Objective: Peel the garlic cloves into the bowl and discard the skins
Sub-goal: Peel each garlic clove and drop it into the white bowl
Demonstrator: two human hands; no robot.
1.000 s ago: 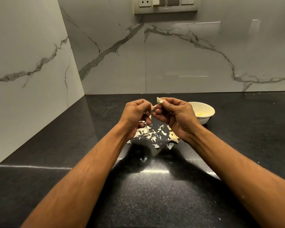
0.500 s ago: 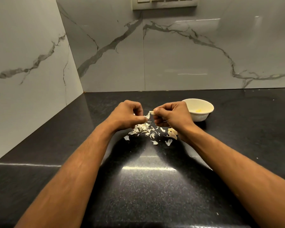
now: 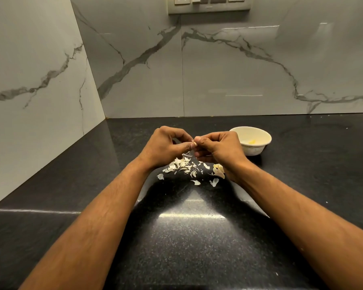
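Left hand (image 3: 166,146), right hand (image 3: 219,147) fingers pinch small garlic clove (image 3: 194,141); papery skins (image 3: 182,165) on speckled counter (image 3: 189,237).

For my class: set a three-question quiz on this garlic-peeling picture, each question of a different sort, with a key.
1. True or false: the bowl stands on the counter to the right of the right hand.
2. Where do the loose skins lie? A) in the bowl B) on the counter below the hands C) on the wall ledge
3. Fill in: the left hand and right hand meet at their ____, pinching a small pale piece between them.

Key: 1 true; 2 B; 3 fingertips
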